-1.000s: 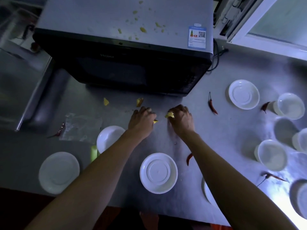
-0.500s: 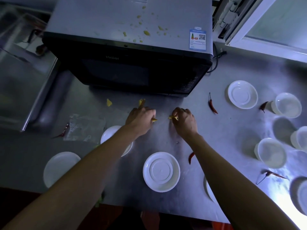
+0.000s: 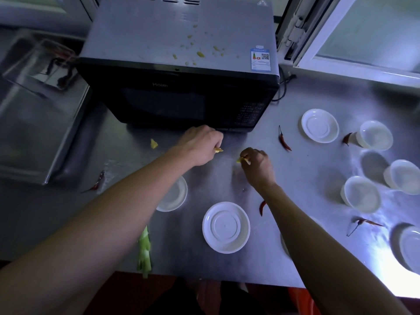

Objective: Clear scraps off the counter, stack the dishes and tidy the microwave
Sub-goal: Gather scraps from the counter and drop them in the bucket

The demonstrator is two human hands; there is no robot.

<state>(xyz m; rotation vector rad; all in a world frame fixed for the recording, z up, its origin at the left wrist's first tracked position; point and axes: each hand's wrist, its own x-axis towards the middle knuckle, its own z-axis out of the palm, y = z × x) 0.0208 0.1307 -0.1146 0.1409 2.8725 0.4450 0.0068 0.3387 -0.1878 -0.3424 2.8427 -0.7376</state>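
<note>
My left hand pinches a small yellow scrap just in front of the black microwave. My right hand pinches another yellow scrap over the steel counter. One more yellow scrap lies left of my left hand. Yellow crumbs dot the microwave's top. White dishes stand around: an upturned one near the front, one partly under my left forearm, another upturned one at the right.
Red chillies lie on the counter. A green vegetable stalk lies at the front edge. Several white bowls crowd the right side. A steel sink is at the left, a window frame behind.
My left hand moved up toward the microwave's base and my right hand drew back slightly, so the hands are farther apart. The view has shifted, showing more of the microwave.
</note>
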